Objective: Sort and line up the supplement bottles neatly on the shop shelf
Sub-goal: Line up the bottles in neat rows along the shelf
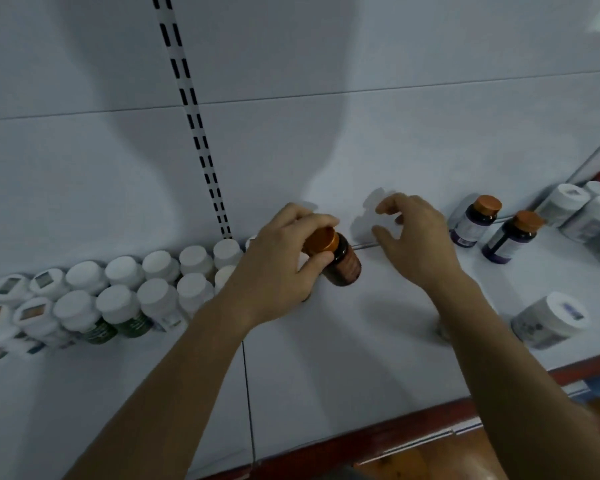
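— Why was the amber bottle (343, 263) held by its lid?
— The left grip (281, 261) had fingers and thumb curled round the orange cap, so the bottle could be steered, slightly tilted, to the back of the shelf (326, 368), just past the end of the white-capped rows (146, 289). I judged it would start a new group there.
— And the right grip (420, 244)?
— Loose-fingered, holding nothing. It hovered between that bottle and the two orange-capped bottles (475, 221) farther right, probably ready to fetch them.
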The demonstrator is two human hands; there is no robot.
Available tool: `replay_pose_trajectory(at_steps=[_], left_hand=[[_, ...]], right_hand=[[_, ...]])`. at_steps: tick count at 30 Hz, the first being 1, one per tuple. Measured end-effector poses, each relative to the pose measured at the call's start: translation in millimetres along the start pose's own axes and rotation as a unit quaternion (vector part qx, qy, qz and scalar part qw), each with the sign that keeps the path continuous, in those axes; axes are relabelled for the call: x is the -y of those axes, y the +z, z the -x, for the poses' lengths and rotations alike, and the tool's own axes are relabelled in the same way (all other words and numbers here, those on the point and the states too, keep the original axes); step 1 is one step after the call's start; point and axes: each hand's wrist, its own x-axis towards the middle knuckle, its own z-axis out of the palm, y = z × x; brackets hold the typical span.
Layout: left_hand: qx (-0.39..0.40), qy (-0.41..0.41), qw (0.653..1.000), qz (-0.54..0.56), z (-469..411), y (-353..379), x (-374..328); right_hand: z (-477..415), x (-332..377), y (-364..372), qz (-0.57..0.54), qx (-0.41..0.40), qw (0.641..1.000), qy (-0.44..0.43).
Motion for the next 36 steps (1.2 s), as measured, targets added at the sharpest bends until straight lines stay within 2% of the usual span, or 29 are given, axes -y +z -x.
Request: replay_pose_trajectory(at_steps=[1,3,5,7,9,13,16,20,25,28,30,32,34,36], left_hand=[[0.025,0.007,0.999,-0.019,-8,8,2],[0.066,0.024,0.995,-0.064,-21,23,9],[0.086,0.029,0.991,-0.095,-27,32,17],[0.077,0.029,0.991,-0.105,-28,34,22],[0.054,0.040,0.992,-0.103,-26,37,26],[0.039,0.023,0.989,-0.140,-19,46,29],[0.021,0.020,0.984,-0.177,-12,54,29],[0.005,0.030,0.981,-0.191,-7,58,30],[0.035,0.017,0.981,-0.189,-3,52,28],[0.054,0.018,0.983,-0.174,7,47,32],[0.038,0.005,0.985,-0.167,15,42,35],[0.012,-0.016,0.986,-0.164,24,39,36],[-0.014,-0.035,0.987,-0.157,30,35,38],[-0.040,-0.051,0.988,-0.143,31,31,45]], right_hand=[[-2,-9,-8,0.054,-0.001,0.998,0.023],[-6,-26,-21,0.145,0.047,0.983,0.097],[-7,-41,-27,0.159,0.120,0.971,0.133],[-4,-49,-28,0.113,0.136,0.976,0.123],[1,-49,-27,0.072,0.108,0.985,0.114],[1,-37,-18,0.093,0.114,0.986,0.077],[-3,-29,-11,0.095,0.074,0.990,0.067],[-1,-3,10,-0.053,0.056,0.997,0.007],[-4,14,43,-0.124,0.037,0.991,-0.023],[1,8,45,-0.182,0.036,0.983,0.015],[13,5,40,-0.242,0.053,0.966,0.075],[31,5,38,-0.291,0.035,0.945,0.147],[50,6,41,-0.258,0.003,0.949,0.182],[63,10,48,-0.239,0.046,0.947,0.210]])
